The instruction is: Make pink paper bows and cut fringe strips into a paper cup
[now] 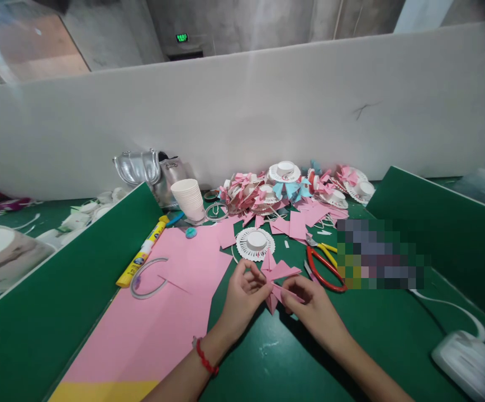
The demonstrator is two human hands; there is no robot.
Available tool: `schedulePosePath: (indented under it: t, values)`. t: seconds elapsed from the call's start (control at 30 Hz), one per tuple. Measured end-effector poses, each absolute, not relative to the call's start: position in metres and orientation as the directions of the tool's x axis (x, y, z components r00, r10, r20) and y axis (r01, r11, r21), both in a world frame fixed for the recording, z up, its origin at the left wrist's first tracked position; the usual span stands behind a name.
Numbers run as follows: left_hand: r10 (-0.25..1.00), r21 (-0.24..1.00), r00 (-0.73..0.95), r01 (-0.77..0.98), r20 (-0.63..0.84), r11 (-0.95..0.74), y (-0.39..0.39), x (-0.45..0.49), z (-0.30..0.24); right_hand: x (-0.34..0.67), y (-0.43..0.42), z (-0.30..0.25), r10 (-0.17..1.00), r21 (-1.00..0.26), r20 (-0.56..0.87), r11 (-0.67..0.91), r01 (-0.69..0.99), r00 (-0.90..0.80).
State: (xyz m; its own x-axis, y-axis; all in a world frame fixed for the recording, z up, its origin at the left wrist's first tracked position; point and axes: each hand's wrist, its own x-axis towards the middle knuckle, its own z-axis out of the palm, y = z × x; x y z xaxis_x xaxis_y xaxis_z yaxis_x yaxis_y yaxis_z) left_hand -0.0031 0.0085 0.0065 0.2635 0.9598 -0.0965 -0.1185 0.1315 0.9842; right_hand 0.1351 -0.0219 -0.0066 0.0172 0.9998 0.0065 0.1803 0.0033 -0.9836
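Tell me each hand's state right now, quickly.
Left hand: closed, pinching the pink folded paper.
Right hand: closed, pinching the same paper lower down.

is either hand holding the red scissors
No, the red scissors lie on the green table; the left hand and right hand both pinch the folded pink paper.

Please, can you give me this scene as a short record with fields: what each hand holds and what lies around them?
Left hand grip: pinches the folded pink paper on its left side
Right hand grip: pinches the same paper lower right
Surface: green table
Left of hands: large pink sheet, yellow glue tube
Right of hands: red-handled scissors
Behind hands: white paper disc, pile of folded pieces
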Motion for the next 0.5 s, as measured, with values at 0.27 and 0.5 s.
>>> schedulePosePath:
  t: [0.27,0.5]
  values:
    - [0.986,0.968,0.156,-0.232,-0.064,0.1,0.012,-0.004,-0.001,0.134,-0.022,-0.008,1.0,-0.979,-0.011,-0.015,0.204,0.021]
    - [0.998,0.942,0.022,-0.33,-0.059,0.063,0.022,-0.012,-0.005,0.146,-0.017,-0.007,0.997,-0.987,-0.025,-0.037,0.156,0.077]
